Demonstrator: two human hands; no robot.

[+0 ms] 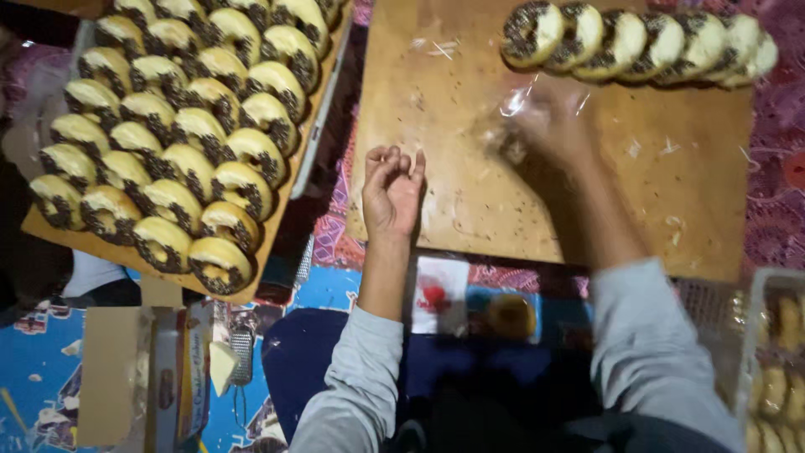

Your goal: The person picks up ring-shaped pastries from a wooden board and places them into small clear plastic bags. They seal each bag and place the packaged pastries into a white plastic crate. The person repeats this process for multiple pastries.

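My left hand (391, 189) rests on a wooden board (470, 176), fingers curled loosely, with nothing in it. My right hand (545, 126) is further up the board, blurred, and grips a clear plastic bag (513, 105) that wraps around the fingers. Just beyond it a row of several ring-shaped pastries coated with chocolate sprinkles (637, 42) stands on edge along the board's far side. Both arms wear grey sleeves.
To the left, a tilted wooden tray (260, 260) carries several rows of the same sprinkle-coated pastries (176, 134). A small white packet (439, 294) lies near my lap. A clear container of pastries (776, 369) sits at the right edge. A grater and block of cheese (228, 361) lie lower left.
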